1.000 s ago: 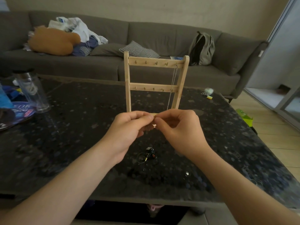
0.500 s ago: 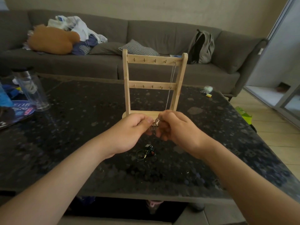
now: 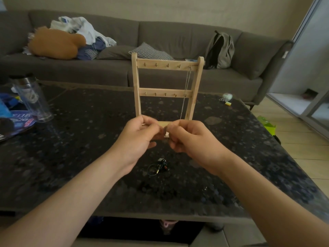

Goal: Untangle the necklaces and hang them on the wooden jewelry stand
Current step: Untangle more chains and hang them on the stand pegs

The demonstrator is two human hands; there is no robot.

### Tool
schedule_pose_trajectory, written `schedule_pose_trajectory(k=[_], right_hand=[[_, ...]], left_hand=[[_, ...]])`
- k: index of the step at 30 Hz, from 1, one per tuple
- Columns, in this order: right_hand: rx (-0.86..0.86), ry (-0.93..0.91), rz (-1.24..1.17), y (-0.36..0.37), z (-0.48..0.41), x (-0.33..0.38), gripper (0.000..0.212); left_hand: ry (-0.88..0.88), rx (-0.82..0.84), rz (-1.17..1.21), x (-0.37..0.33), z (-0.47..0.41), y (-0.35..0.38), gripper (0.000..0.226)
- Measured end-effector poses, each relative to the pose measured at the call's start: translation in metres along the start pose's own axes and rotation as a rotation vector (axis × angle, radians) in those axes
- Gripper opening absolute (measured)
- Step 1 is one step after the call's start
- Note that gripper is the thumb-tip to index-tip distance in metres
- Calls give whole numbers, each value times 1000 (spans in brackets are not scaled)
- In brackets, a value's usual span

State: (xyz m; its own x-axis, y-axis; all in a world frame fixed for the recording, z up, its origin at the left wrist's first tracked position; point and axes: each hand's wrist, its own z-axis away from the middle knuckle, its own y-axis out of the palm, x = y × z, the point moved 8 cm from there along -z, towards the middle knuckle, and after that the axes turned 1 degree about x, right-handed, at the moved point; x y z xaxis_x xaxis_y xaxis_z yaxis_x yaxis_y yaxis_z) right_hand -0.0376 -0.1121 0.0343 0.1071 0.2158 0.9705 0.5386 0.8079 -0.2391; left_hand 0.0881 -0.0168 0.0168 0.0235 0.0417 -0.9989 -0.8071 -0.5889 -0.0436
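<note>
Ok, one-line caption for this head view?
Left hand and right hand pinch a small item before the wooden stand; one necklace hangs from its top bar.

Head-worn camera looks forward and down across the table point(image 3: 85, 143) toward the sofa point(image 3: 169, 36).

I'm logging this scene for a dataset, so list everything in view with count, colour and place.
wooden jewelry stand: one, pale wood, upright mid-table
chain: one, silver, hanging from rightmost top hook
jewelry tangle: one, dark, on table below the hands
necklace bit: one, pale, blurred, between fingertips
tumbler: one, clear, table left
table: one, black speckled, foreground
sofa: one, grey, behind table
plush: one, orange-brown, sofa left
clothes heap: one, white and blue, sofa left
cushion: one, checked, sofa middle
backpack: one, grey, sofa right
left hand: pinching necklace bit
right hand: pinching necklace bit
</note>
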Motion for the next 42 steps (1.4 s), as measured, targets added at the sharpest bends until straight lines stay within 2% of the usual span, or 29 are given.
schedule_pose_trajectory(k=[4, 6, 11, 14, 17, 19, 23, 26, 34, 42], right_hand=[[-26, -11, 31, -5, 0, -4, 30], [-43, -17, 42, -8, 0, -4, 29], [-84, -41, 89, -14, 1, -3, 26], [-99, -53, 80, -15, 3, -1, 28], [-98, -49, 48, -14, 2, -1, 39], [-72, -36, -18, -12, 0, -4, 42], [-63, -4, -178, -12, 0, -5, 29], [-120, -13, -133, -18, 3, -5, 14], [-80, -34, -61, -15, 8, -1, 11], [-135, -101, -1, -19, 8, 2, 10]], left_hand=[[63, 97, -136, -12, 7, 8, 22], [105, 127, -146, -17, 12, 11, 21], [230, 83, -166, -23, 14, 5, 20], [224, 63, -179, -21, 10, 3, 16], [200, 73, -206, -20, 8, 5, 11], [171, 91, -222, -16, 6, 7, 14], [154, 149, -193, -12, 6, 12, 21], [164, 152, -213, -16, 8, 12, 22], [186, 145, -234, -17, 8, 11, 19], [152, 153, -163, -19, 9, 9, 20]])
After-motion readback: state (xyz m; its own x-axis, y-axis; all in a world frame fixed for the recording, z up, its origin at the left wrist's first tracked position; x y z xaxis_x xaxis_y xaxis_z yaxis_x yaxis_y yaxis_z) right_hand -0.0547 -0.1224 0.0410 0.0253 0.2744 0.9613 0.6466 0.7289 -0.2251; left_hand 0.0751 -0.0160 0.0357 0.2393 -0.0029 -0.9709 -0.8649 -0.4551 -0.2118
